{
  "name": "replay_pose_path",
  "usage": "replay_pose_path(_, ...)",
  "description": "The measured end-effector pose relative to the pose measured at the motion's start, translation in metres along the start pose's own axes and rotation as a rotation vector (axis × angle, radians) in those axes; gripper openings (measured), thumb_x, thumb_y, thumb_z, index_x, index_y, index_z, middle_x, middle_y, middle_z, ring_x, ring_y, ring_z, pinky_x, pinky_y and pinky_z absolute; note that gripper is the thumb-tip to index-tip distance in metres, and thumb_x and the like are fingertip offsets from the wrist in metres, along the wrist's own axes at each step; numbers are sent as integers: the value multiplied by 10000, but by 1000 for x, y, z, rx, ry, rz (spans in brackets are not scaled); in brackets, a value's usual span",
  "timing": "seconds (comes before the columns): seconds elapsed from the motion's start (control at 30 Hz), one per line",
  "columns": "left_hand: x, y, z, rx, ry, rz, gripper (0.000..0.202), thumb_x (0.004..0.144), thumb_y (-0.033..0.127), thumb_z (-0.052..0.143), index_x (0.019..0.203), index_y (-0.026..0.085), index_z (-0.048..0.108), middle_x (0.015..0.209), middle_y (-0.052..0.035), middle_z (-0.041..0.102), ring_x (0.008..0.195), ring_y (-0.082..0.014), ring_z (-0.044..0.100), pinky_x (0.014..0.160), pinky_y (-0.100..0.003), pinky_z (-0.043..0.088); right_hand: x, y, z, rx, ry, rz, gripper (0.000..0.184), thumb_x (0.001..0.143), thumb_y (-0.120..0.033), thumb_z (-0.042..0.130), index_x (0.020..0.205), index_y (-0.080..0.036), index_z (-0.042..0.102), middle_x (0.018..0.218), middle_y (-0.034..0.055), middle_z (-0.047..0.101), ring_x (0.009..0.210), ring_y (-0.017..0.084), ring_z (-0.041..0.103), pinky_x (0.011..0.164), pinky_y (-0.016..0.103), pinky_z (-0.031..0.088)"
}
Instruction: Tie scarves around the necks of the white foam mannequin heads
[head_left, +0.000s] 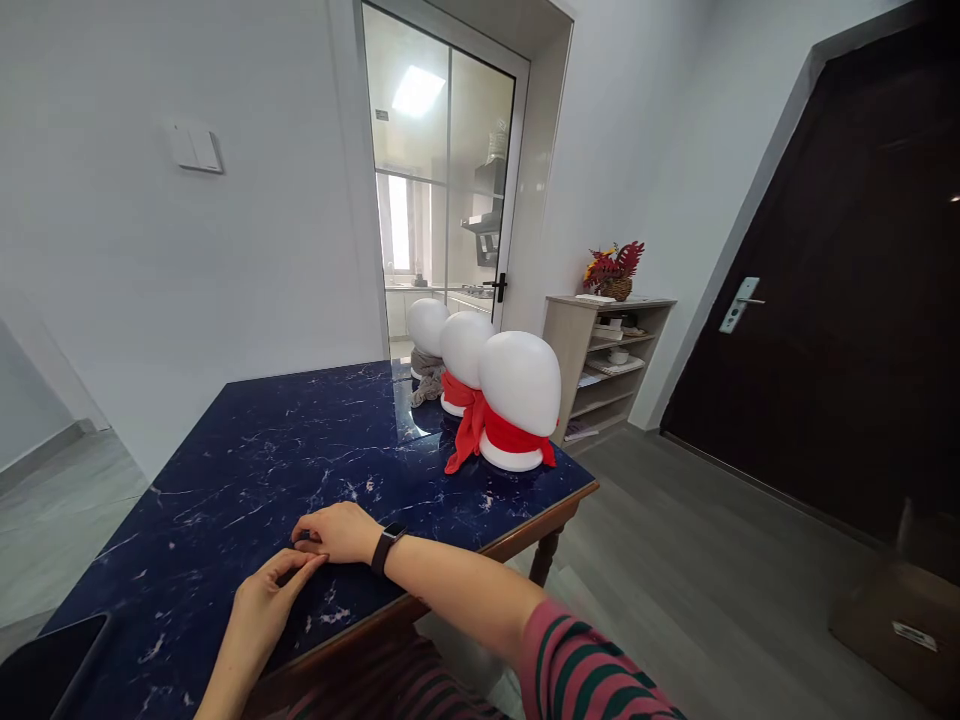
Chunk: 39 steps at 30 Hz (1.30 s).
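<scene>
Both my hands rest on a dark blue marbled table (247, 470) near its front edge. My right hand (339, 532) lies palm down with its fingers loosely bent and a black watch on the wrist; it holds nothing. My left hand (271, 592) lies just in front of it. Its fingers are stretched out, and their tips touch the right hand's fingers. At the table's far right corner stand three white mannequin heads in a row. The nearest head (521, 385) and the middle head (463, 345) wear red scarves. The far head (426, 325) wears a grey one.
A dark flat device (45, 665) lies at the table's near left corner. Behind the table are a white wall and a glass door (442, 200). A low shelf (607, 350) with a flower basket stands at the right, then a dark door (862, 280). A brown box (896, 620) sits on the floor.
</scene>
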<state>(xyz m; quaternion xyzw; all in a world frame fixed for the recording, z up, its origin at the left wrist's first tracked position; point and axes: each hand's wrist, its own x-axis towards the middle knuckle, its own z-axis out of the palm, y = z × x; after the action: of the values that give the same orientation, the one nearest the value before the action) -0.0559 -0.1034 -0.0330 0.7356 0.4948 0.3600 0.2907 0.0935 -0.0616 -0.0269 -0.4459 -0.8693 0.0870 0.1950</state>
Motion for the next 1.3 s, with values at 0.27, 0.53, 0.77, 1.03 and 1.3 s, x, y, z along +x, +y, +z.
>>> replay_pose_path(0.27,-5,7,2,155,-5,33,486,801,627,366,631,204,536,586,8,553,571,-152,540,562,-234,428,-2,1,-3,11,-7,-22,207,837,-304,529,1033,-253,572,891,-24,671,822,140,613,646,220,381)
replay_pose_path(0.53,-8,9,2,81,-49,59,426,781,609,446,717,206,568,649,15,561,607,-145,531,580,-217,423,-1,6,0,106,-22,-31,156,863,-268,501,968,-223,608,906,-8,681,803,132,614,658,207,388)
replay_pose_path(0.77,-8,7,7,32,-141,83,355,737,550,569,664,203,555,669,9,576,621,-148,536,588,-222,425,-12,5,-16,244,122,99,158,839,-293,544,931,-232,657,769,-21,676,729,127,617,665,202,407)
replay_pose_path(1.03,-12,-5,12,61,-204,115,369,750,512,592,575,193,532,608,12,535,576,-130,500,564,-212,412,-120,22,-61,654,372,293,236,867,-355,502,887,-183,662,690,-9,633,610,108,558,576,202,415)
replay_pose_path(1.3,-11,11,5,35,-263,82,356,816,528,484,704,220,621,714,1,594,648,-141,551,619,-210,426,-242,136,-102,170,1130,829,413,791,-466,526,1043,-144,577,1027,136,600,901,242,570,781,386,465)
